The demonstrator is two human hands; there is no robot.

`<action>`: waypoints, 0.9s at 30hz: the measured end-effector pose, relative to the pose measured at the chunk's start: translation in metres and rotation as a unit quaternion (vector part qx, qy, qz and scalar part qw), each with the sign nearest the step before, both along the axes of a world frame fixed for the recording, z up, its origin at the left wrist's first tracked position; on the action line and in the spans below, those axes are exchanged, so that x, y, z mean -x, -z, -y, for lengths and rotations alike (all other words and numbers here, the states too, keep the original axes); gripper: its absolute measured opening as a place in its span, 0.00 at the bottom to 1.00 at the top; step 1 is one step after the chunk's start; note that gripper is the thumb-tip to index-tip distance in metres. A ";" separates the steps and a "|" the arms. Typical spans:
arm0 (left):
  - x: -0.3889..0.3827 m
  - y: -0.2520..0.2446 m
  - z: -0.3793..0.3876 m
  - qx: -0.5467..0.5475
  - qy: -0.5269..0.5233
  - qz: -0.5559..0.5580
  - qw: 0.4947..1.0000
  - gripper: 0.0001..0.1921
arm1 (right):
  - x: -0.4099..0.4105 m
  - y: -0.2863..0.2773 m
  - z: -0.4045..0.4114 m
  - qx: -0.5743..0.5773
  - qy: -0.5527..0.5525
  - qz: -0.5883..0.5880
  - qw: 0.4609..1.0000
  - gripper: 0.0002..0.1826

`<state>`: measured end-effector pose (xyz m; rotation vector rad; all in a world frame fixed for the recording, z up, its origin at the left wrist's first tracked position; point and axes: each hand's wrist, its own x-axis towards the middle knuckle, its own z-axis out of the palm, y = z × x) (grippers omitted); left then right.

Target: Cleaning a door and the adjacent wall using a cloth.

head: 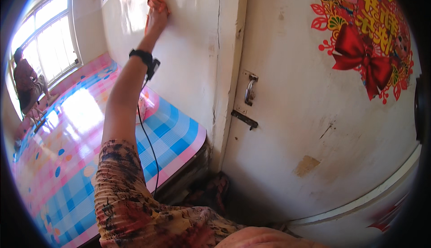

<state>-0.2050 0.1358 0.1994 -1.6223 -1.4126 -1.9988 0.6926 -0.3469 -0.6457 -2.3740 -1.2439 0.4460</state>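
Observation:
My left hand point(157, 18) reaches up and presses an orange cloth point(157, 1) against the glossy white wall point(188, 42). The fingers are closed over the cloth, and part of it hangs beside the wrist. Around that wrist sits a black strap point(141, 56) with a small device point(154, 69), from which a black cable point(150, 137) runs down to my patterned sleeve. No right hand shows; at the bottom edge there is only bare skin that I cannot place on my body. A cracked seam and the door frame point(232, 66) stand right of the cloth.
A white door point(286, 79) bears a metal handle point(249, 90), a bolt point(244, 119) and a red festive decoration point(367, 36). Left lies a raised platform with a checked covering point(74, 180) and a pinkish package point(142, 108). A person point(28, 79) sits by the barred window point(47, 36).

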 end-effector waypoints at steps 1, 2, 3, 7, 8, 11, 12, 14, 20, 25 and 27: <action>-0.079 0.052 -0.022 0.025 0.037 0.020 0.999 0.25 | -0.027 0.014 0.044 0.007 -0.083 0.367 0.926 0.23; -0.094 0.077 -0.027 0.010 0.004 0.013 1.000 0.30 | -0.032 0.032 0.044 -0.011 -0.204 0.661 0.722 0.18; -0.131 0.098 -0.016 0.023 0.052 0.011 0.998 0.34 | -0.013 0.036 0.048 -0.008 -0.201 0.651 0.732 0.18; -0.206 0.143 0.079 -0.073 0.062 -0.159 0.983 0.28 | 0.046 -0.015 0.009 -0.041 0.030 0.308 0.950 0.19; -0.215 0.141 0.092 -0.067 0.047 -0.155 0.984 0.28 | 0.057 -0.031 0.003 -0.045 0.091 0.207 0.973 0.20; -0.205 0.122 0.083 -0.116 -0.014 -0.199 0.973 0.24 | 0.070 -0.052 -0.008 -0.004 0.198 0.193 0.961 0.24; -0.197 0.108 0.072 -0.129 -0.047 -0.247 0.959 0.21 | 0.070 -0.058 -0.005 -0.005 0.202 0.199 0.959 0.24; -0.175 0.066 0.062 -0.281 -0.221 -0.435 0.826 0.18 | 0.071 -0.059 0.004 -0.044 0.160 0.220 0.961 0.26; -0.195 -0.039 0.072 -0.251 -0.003 -0.212 0.945 0.19 | 0.083 -0.097 0.023 0.103 0.138 0.128 0.977 0.32; -0.161 -0.050 0.066 -0.204 0.058 -0.160 0.964 0.19 | 0.043 -0.034 0.024 0.095 0.072 0.207 0.971 0.34; -0.155 -0.016 0.048 -0.134 0.100 -0.130 0.977 0.20 | 0.067 -0.073 0.024 0.100 0.101 0.174 0.974 0.34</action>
